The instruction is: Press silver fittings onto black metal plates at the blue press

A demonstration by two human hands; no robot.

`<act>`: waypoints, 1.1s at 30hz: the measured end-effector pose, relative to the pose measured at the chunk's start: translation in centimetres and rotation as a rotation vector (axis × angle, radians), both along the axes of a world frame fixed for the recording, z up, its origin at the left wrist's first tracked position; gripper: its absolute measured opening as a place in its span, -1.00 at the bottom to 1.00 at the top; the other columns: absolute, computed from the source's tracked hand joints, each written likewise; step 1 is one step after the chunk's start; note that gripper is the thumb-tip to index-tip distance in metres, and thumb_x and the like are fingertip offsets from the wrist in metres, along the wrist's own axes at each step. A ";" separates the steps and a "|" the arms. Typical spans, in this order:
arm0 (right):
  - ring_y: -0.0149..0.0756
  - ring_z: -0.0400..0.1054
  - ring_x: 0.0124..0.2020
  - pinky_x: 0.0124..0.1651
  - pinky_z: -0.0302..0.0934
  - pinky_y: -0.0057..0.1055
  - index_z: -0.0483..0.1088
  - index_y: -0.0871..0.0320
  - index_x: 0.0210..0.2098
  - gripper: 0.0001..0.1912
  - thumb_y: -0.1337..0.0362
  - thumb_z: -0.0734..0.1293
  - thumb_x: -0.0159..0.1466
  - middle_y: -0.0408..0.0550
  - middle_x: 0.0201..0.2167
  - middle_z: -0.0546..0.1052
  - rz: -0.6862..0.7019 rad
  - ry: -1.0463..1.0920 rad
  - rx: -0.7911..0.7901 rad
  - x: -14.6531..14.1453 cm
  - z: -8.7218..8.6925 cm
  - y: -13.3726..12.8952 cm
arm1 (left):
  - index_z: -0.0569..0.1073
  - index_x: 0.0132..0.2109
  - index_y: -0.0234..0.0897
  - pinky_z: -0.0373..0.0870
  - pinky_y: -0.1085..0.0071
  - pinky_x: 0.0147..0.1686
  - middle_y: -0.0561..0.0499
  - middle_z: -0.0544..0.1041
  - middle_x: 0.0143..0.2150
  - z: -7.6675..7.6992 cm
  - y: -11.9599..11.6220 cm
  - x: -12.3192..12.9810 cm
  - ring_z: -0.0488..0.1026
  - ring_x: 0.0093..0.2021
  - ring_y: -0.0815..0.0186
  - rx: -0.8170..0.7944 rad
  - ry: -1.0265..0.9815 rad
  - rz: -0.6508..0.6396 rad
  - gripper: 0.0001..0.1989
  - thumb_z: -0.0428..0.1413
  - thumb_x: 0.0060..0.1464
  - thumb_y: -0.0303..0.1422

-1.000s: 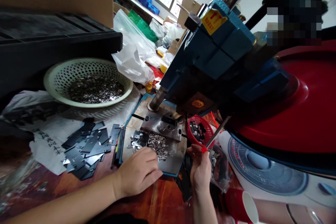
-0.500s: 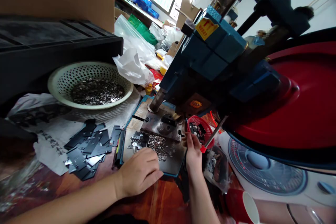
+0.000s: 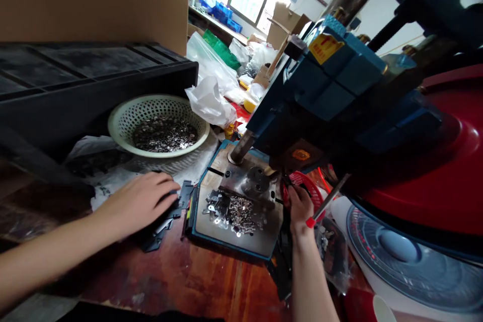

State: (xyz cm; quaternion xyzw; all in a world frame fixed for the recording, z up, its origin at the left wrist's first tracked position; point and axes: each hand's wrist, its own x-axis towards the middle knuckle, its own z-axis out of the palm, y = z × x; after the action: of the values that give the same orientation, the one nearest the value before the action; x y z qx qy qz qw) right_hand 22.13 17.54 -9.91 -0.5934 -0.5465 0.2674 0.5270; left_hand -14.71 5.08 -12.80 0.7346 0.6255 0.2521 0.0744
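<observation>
My left hand (image 3: pixel 145 198) lies over the pile of dark flat metal strips (image 3: pixel 184 195) left of the press, its fingers bent down onto them; whether it grips one is hidden. My right hand (image 3: pixel 301 205) is at the right side of the press base, by the die block (image 3: pixel 260 183), with fingers closed round a dark piece too small to make out. On the metal base plate (image 3: pixel 222 231) lies a heap of small shiny metal parts (image 3: pixel 241 214). Behind my right hand is a red basket (image 3: pixel 302 179), partly covered.
A pale green basket (image 3: pixel 204 136) of small metal parts stands at the left under a black crate (image 3: pixel 151 68). The blue press (image 3: pixel 320 75) with its red wheel (image 3: pixel 426 161) overhangs the right. A fan (image 3: pixel 400 246) lies at the lower right.
My left hand has moved left from the front of the base plate onto the dark strips. My right hand remains beside the die block, now more curled. The view has shifted.
</observation>
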 end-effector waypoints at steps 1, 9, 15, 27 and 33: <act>-0.45 0.17 -0.71 -0.61 0.04 -0.45 0.45 0.29 -0.36 -0.63 0.05 0.34 0.10 -0.22 -0.72 0.34 -0.022 0.035 -0.017 1.1 0.0 -0.2 | 0.53 -0.18 -0.17 0.27 0.15 -0.15 -0.01 0.48 -0.22 -0.5 0.8 -1.0 0.40 -0.21 0.14 0.003 -0.003 0.048 -0.71 0.01 0.08 -0.17; -0.24 0.43 -0.42 -0.39 0.26 -0.34 0.42 0.19 -0.15 -0.56 0.01 0.34 0.11 0.03 -0.38 0.55 -0.066 0.146 -0.070 4.5 -1.1 -3.5 | 0.50 -0.07 -0.15 0.27 0.14 -0.13 -0.09 0.45 -0.07 -3.1 4.9 -1.0 0.38 -0.11 0.04 -0.145 0.020 -0.035 -0.57 0.14 -0.11 -0.12; -0.11 0.43 -0.23 -0.11 0.27 -0.19 0.47 0.23 -0.17 -0.52 -0.02 0.36 0.09 0.03 -0.31 0.58 -0.055 0.037 -0.228 4.2 -2.5 -7.0 | 0.49 -0.23 -0.17 0.32 0.16 -0.19 -0.13 0.45 -0.19 -2.9 7.3 -1.0 0.43 -0.17 -0.02 -0.324 0.067 -0.018 -0.73 0.14 -0.14 -0.21; -0.15 0.35 -0.19 -0.08 0.18 -0.22 0.52 0.06 -0.27 -0.84 0.18 0.31 0.23 -0.04 -0.28 0.54 0.334 -0.530 -0.066 0.7 -1.6 -10.4 | 0.49 -0.12 -0.26 0.21 0.26 -0.06 -0.08 0.35 -0.08 -0.8 6.9 -0.1 0.30 -0.10 0.12 -0.412 0.076 -0.113 -0.67 0.18 -0.11 -0.31; -0.20 0.32 -0.18 -0.09 0.18 -0.29 0.49 0.10 -0.28 -0.89 0.32 0.30 0.25 -0.04 -0.29 0.50 0.342 -0.710 -0.054 -0.4 -2.2 -9.7 | 0.52 -0.31 -0.35 0.17 0.42 -0.21 -0.04 0.40 -0.28 -0.2 7.8 -0.7 0.31 -0.24 0.20 -0.534 0.057 -0.117 -0.75 0.19 -0.17 -0.29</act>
State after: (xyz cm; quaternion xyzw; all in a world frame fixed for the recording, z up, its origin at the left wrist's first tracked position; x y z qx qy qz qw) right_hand 21.70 7.82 -12.06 -0.5630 -0.7786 0.1439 0.2371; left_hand -15.42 12.91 -12.96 0.7305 0.6284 0.0528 0.2621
